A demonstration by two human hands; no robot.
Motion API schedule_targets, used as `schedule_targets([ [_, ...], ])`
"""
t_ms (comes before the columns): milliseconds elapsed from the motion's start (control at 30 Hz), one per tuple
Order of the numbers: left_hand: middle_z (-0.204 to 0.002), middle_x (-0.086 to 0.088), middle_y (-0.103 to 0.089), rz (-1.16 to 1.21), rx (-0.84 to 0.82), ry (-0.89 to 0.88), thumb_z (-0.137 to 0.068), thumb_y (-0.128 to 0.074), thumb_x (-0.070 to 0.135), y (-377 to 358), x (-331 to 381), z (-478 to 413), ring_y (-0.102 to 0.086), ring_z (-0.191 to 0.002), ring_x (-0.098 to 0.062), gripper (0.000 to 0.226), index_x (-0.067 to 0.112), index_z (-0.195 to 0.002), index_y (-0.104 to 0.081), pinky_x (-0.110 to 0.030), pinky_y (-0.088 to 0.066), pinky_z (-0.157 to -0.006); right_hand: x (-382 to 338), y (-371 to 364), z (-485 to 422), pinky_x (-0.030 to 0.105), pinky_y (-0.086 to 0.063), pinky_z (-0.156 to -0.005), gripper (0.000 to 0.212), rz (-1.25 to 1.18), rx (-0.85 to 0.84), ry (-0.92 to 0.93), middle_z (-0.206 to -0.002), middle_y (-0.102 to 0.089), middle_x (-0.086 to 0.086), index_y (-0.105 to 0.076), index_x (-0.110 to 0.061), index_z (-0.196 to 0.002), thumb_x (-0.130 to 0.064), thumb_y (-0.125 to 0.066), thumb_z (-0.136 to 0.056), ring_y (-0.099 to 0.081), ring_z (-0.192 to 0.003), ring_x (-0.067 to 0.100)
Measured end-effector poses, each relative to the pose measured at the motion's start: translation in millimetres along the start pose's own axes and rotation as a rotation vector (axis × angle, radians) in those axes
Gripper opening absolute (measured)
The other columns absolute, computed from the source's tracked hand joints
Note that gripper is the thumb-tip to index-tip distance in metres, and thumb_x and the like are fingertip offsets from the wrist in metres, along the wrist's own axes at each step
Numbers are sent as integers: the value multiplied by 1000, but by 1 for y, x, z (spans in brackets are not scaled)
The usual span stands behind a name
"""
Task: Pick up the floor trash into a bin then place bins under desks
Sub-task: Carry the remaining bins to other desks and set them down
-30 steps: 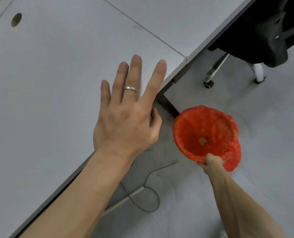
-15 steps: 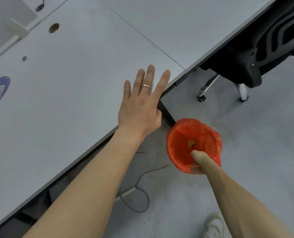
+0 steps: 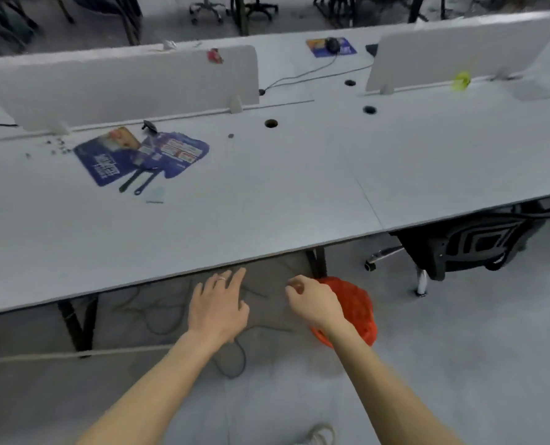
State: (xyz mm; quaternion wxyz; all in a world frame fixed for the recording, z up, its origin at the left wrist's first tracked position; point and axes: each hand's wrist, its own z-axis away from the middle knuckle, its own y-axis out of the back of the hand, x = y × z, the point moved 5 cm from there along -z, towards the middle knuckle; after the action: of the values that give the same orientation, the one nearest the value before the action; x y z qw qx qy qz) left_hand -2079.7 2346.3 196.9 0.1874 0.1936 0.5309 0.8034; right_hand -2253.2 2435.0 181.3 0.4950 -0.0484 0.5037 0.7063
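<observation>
Your left hand [image 3: 219, 309] hovers over the floor just short of the table [image 3: 267, 203] edge, fingers straight and spread apart. Your right hand [image 3: 313, 305] overlaps the red-lined bin [image 3: 357, 311], fingers curled in, and I can't tell whether they grip its rim. The bin's on the floor beside the table leg [image 3: 318, 261], near the black chair [image 3: 469, 248].

Bin [image 3: 358, 305]: bright red-orange all over. Counter [image 3: 299, 194]: plain pale grey. Floor [image 3: 475, 364]: plain grey. Mat [image 3: 106, 162]: dark blue, white letters, orange patch. Card [image 3: 177, 152]: blue with red-and-white blocks. Chair [image 3: 472, 245]: black. Tools [image 3: 132, 180]: black. Little thing far back [image 3: 461, 80]: yellow-green. Ring [image 3: 222, 278]: silver. Shoe [image 3: 320, 433]: white.
</observation>
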Motion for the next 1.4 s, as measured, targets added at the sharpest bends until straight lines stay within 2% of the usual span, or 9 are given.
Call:
schedule_targets([
  [200,-155,-2,-41,182,79,292,-93,-43,37,42,-189,126,-39,-140,-25,63,28,-154,-29,-40,-31,-113,-181,-43,109,33,-48,-93,30,186,39,396,-117,-71,-7,-67,-30,-120,-39,-52,-95,-61,-113,18],
  [333,-150,-1,-47,262,188,533,-93,-46,40,55,-324,215,-43,-136,-25,58,29,-150,-36,-39,-32,-110,-290,-123,150,32,-41,-98,37,337,-53,661,-123,-69,-2,-60,-27,-132,-29,-56,-95,-58,-117,23],
  [533,-148,1,-50,333,271,918,-93,-48,42,50,-495,334,-45,-133,-26,58,29,-149,-38,-41,-37,-104,-418,-235,178,27,-33,-105,42,462,-139,890,-135,-61,-7,-56,-30,-137,-25,-53,-95,-47,-127,25],
  [767,-140,0,-58,346,267,1192,-90,-51,40,42,-632,412,-54,-125,-26,60,27,-147,-43,-40,-42,-100,-545,-366,171,30,-36,-108,42,566,-301,1075,-139,-55,-15,-54,-35,-138,-27,-48,-97,-39,-133,23],
  [1000,-144,-2,-55,440,351,1508,-90,-51,37,41,-753,481,-50,-131,-27,59,26,-148,-43,-41,-40,-106,-701,-518,180,38,-48,-92,28,643,-514,1394,-111,-66,-9,-66,-27,-109,-26,-44,-91,-53,-114,32],
  [1100,-145,-2,-54,512,373,1632,-90,-52,37,33,-786,516,-48,-132,-28,58,28,-146,-44,-43,-38,-108,-754,-579,200,38,-50,-79,20,708,-612,1516,-84,-55,-8,-51,-29,-82,-35,-32,-85,-59,-95,37],
  [1167,-144,-2,-54,552,392,1718,-90,-51,38,20,-811,544,-47,-133,-27,57,29,-146,-43,-44,-36,-110,-790,-625,221,38,-50,-87,31,741,-642,1576,-100,-65,-5,-65,-27,-102,-33,-38,-88,-59,-103,35],
  [1233,-144,-2,-53,599,411,1775,-90,-50,39,10,-833,564,-46,-134,-26,57,30,-146,-43,-44,-35,-111,-819,-658,241,40,-48,-96,38,747,-643,1627,-118,-66,-5,-66,-27,-121,-33,-44,-90,-55,-117,31],
  [1400,-145,-2,-52,648,415,1847,-91,-50,39,-28,-920,622,-44,-135,-27,58,31,-147,-41,-44,-34,-112,-878,-771,292,42,-44,-104,39,786,-747,1634,-136,-57,-11,-58,-34,-134,-33,-54,-94,-42,-131,23],
])
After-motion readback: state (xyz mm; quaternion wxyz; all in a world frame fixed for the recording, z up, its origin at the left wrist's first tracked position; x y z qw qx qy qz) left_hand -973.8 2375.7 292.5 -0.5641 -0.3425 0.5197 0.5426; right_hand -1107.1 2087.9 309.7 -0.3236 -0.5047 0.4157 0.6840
